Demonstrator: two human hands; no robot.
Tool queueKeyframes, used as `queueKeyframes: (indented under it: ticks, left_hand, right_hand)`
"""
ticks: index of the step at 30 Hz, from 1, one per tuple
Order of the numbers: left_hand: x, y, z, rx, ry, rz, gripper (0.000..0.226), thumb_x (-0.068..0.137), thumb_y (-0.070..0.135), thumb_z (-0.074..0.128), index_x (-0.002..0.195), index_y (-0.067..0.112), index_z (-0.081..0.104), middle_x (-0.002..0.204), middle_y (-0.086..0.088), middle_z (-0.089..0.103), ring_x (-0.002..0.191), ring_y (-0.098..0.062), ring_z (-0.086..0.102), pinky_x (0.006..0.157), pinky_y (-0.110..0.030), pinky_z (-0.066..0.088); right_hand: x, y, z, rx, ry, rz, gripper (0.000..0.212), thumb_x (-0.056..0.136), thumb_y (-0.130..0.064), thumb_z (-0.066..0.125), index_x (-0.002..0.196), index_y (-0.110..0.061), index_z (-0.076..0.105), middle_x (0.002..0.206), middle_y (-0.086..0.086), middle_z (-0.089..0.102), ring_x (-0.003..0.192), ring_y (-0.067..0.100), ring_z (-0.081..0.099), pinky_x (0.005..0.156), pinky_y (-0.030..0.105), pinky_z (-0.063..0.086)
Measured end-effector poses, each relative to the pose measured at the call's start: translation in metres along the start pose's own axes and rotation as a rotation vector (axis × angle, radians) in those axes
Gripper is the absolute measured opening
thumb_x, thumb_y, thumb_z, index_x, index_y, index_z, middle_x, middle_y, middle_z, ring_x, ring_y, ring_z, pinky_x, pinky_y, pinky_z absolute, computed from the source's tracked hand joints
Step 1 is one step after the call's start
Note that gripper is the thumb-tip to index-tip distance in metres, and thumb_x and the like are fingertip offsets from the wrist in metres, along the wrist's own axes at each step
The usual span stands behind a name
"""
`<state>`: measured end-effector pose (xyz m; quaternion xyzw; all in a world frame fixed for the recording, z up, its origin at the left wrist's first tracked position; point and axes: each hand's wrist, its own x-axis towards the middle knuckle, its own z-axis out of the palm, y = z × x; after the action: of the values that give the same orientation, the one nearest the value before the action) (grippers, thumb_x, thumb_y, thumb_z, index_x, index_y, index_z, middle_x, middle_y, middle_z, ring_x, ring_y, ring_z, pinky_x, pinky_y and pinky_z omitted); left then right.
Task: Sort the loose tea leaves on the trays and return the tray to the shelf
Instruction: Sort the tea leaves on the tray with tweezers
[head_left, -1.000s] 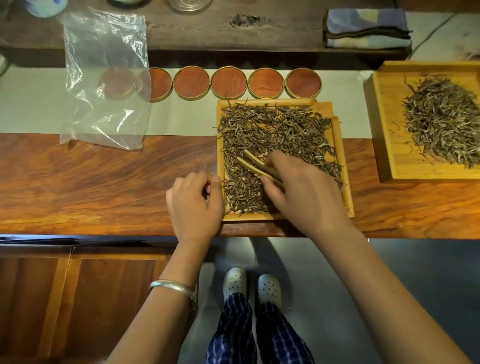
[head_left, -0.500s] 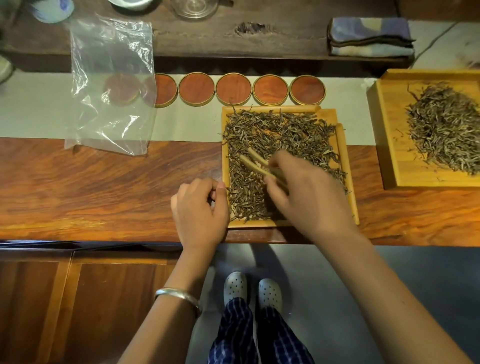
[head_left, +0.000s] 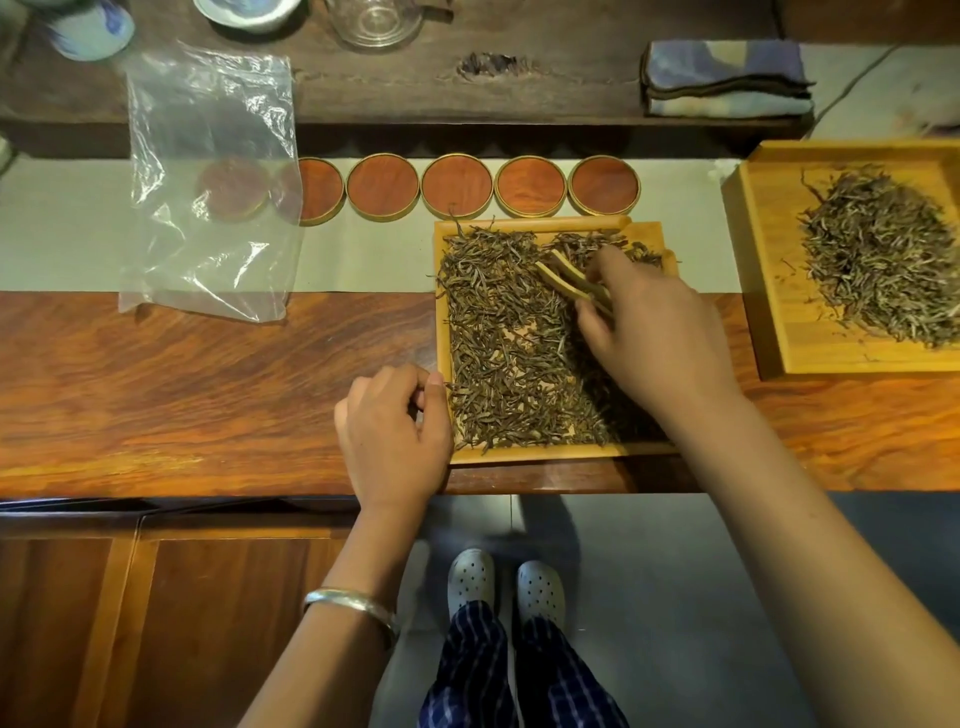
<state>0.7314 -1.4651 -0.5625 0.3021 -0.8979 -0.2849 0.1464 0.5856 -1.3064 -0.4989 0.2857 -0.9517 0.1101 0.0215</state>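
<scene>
So starting from the left, a clear plastic bag (head_left: 208, 182) lies half over the pale runner, covering the first of the round wooden coasters (head_left: 456, 186). I count seven coasters in the row, two of them blurry behind the bag. Next comes the left hand (head_left: 392, 431), fingers curled, thumb and fingertips at the left rim of the near tray (head_left: 530, 453), looks like it's bracing it, though I can't tell if it actually pinches the rim. That tray sits on the wooden counter (head_left: 182, 395), covered with loose tea leaves (head_left: 509, 353). The right hand (head_left: 654, 332) grips bamboo tongs (head_left: 566, 278), tips down among the leaves at the far end. Further right there's a second tray (head_left: 769, 291) with its own heap of leaves (head_left: 883, 254), so two trays total, one pair of tongs, and a folded cloth (head_left: 727, 78) up on the ledge.

My take on doing this bit well: keep that left hand steady on the rim so the tray doesn't slide, and work the tongs lightly, lifting single bits rather than raking, since these dry leaves probably snap easily and could flick over the low edge
</scene>
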Motion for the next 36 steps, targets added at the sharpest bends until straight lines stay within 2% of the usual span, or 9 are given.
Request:
queueKeyframes:
  ticks: [3, 7, 11, 17, 21, 25, 31, 36]
  left_hand:
    - [-0.001, 0.000, 0.000, 0.001, 0.001, 0.000, 0.028, 0.091, 0.035, 0.043, 0.066, 0.024, 0.040, 0.067, 0.011, 0.042, 0.072, -0.016, 0.040, 0.071, -0.031, 0.026]
    - [-0.001, 0.002, -0.001, 0.002, 0.003, -0.006, 0.027, 0.091, 0.035, 0.042, 0.066, 0.024, 0.040, 0.068, 0.011, 0.041, 0.073, -0.014, 0.037, 0.072, -0.029, 0.022]
    - [-0.001, 0.000, 0.000, 0.002, -0.006, -0.012, 0.027, 0.091, 0.036, 0.042, 0.067, 0.024, 0.042, 0.068, 0.011, 0.044, 0.073, -0.014, 0.039, 0.073, -0.030, 0.023]
    - [0.000, -0.001, 0.001, 0.008, -0.011, -0.025, 0.031, 0.091, 0.037, 0.041, 0.068, 0.019, 0.050, 0.069, 0.008, 0.049, 0.074, -0.015, 0.041, 0.073, -0.030, 0.024]
    - [-0.001, -0.001, 0.001, 0.010, -0.012, -0.022, 0.031, 0.091, 0.037, 0.041, 0.068, 0.019, 0.050, 0.069, 0.007, 0.050, 0.074, -0.017, 0.042, 0.073, -0.030, 0.025]
    - [0.000, 0.000, 0.001, 0.010, -0.015, -0.022, 0.031, 0.091, 0.037, 0.041, 0.068, 0.019, 0.050, 0.070, 0.006, 0.052, 0.075, -0.018, 0.044, 0.073, -0.030, 0.025]
    - [0.000, -0.001, 0.001, 0.006, -0.011, -0.025, 0.029, 0.091, 0.035, 0.043, 0.069, 0.019, 0.052, 0.071, 0.006, 0.052, 0.076, -0.019, 0.045, 0.074, -0.030, 0.024]
    - [0.000, -0.001, 0.001, 0.010, -0.007, -0.018, 0.032, 0.091, 0.037, 0.042, 0.068, 0.017, 0.052, 0.069, 0.006, 0.052, 0.074, -0.018, 0.042, 0.072, -0.030, 0.024]
  right_hand:
    - [-0.003, -0.008, 0.000, 0.047, -0.020, -0.033, 0.020, 0.092, -0.030, 0.053, 0.105, -0.015, 0.050, 0.078, 0.002, 0.056, 0.063, 0.023, 0.051, 0.047, 0.028, 0.034]
    - [-0.006, -0.008, 0.003, 0.046, -0.079, -0.021, 0.021, 0.094, -0.031, 0.049, 0.108, -0.016, 0.049, 0.086, 0.005, 0.060, 0.072, 0.028, 0.058, 0.051, 0.030, 0.039]
    - [-0.017, -0.005, -0.006, 0.096, -0.027, -0.031, 0.018, 0.093, -0.031, 0.052, 0.104, -0.016, 0.050, 0.080, 0.002, 0.058, 0.066, 0.023, 0.056, 0.048, 0.029, 0.042]
    - [-0.037, -0.011, -0.005, 0.051, -0.156, -0.061, 0.020, 0.095, -0.035, 0.045, 0.109, -0.020, 0.046, 0.092, 0.001, 0.060, 0.073, 0.026, 0.061, 0.054, 0.037, 0.052]
    - [-0.034, -0.018, -0.006, 0.077, -0.080, -0.048, 0.020, 0.094, -0.033, 0.048, 0.107, -0.018, 0.048, 0.087, 0.003, 0.060, 0.068, 0.027, 0.060, 0.049, 0.033, 0.047]
    - [-0.031, -0.032, 0.000, 0.064, -0.110, -0.110, 0.019, 0.095, -0.031, 0.047, 0.108, -0.017, 0.048, 0.083, 0.001, 0.058, 0.062, 0.026, 0.058, 0.043, 0.026, 0.026]
    - [-0.036, -0.020, -0.002, 0.062, -0.104, -0.043, 0.019, 0.094, -0.033, 0.048, 0.106, -0.018, 0.048, 0.086, 0.002, 0.059, 0.068, 0.028, 0.059, 0.048, 0.031, 0.043]
    - [-0.030, -0.001, -0.007, 0.063, -0.017, 0.064, 0.020, 0.094, -0.030, 0.051, 0.107, -0.016, 0.050, 0.083, 0.005, 0.061, 0.065, 0.025, 0.054, 0.050, 0.027, 0.031]
